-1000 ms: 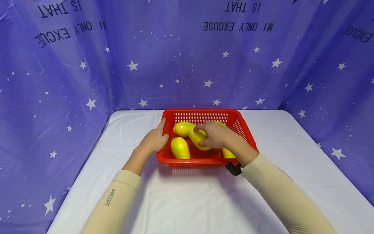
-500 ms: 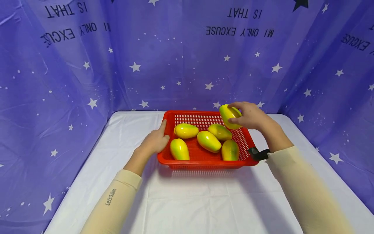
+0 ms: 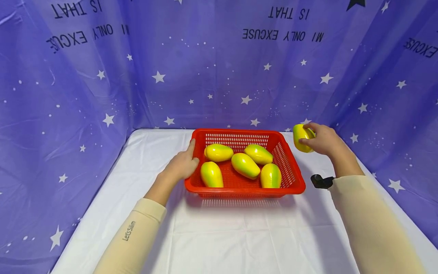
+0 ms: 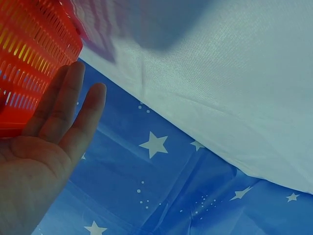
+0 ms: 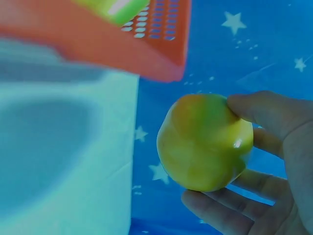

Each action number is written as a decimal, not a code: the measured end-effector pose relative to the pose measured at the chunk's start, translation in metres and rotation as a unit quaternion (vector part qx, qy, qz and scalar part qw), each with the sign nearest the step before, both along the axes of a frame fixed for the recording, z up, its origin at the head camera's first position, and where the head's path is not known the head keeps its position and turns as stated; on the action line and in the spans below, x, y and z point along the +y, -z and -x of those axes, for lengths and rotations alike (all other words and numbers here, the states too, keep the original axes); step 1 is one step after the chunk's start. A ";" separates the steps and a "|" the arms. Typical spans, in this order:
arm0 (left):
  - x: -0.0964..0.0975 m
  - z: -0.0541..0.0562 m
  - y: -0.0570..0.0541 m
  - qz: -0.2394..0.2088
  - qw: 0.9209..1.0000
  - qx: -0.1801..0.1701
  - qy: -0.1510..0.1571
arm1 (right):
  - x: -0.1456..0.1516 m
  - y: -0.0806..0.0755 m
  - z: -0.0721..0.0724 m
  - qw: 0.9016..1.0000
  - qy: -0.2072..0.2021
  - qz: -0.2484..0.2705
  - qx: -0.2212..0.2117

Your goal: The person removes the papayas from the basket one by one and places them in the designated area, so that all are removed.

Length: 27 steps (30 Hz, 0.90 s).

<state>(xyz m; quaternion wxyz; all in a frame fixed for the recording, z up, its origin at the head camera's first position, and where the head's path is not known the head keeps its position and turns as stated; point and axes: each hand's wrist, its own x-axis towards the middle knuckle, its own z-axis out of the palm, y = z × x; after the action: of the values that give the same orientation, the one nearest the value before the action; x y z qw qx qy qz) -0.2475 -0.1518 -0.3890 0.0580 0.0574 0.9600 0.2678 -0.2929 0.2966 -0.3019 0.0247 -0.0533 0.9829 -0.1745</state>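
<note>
A yellow-green mango (image 3: 302, 139) is held in my right hand (image 3: 323, 140), raised past the right side of the red basket (image 3: 244, 191). In the right wrist view, thumb and fingers grip the mango (image 5: 203, 144) from the side, its rounded end facing the camera. My left hand (image 3: 181, 164) holds the basket's left rim, thumb over the edge. The left wrist view has the left hand's fingers (image 4: 63, 105) lying along the outer wall of the basket (image 4: 29, 73). Several more mangoes lie spread on the basket floor, among them a middle mango (image 3: 245, 166) and a front-left mango (image 3: 211, 175).
The basket stands on a white cloth-covered table (image 3: 222, 236). A purple curtain (image 3: 219, 68) with stars and lettering encloses the back and both sides. A black wrist strap mount (image 3: 321, 182) sticks out from the right sleeve.
My right hand reached into the basket, lifted a mango out and carried it right, beyond the basket's right rim. The left hand stays at the left rim.
</note>
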 end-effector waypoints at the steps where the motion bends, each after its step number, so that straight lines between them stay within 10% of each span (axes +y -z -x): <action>1: 0.000 0.000 0.000 0.000 1.000 -0.001 0.000 | 0.002 0.003 0.001 1.000 0.002 -0.001 -0.002; 27: 0.000 0.001 0.002 -0.006 1.000 0.008 0.002 | 0.014 0.080 0.012 0.993 0.044 0.006 -0.113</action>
<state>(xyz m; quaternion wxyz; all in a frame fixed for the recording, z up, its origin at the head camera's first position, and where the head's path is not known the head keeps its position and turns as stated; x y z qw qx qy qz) -0.2487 -0.1520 -0.3912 0.0502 0.0618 0.9587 0.2731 -0.3045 0.3105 -0.3815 0.1275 0.0100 0.9741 -0.1863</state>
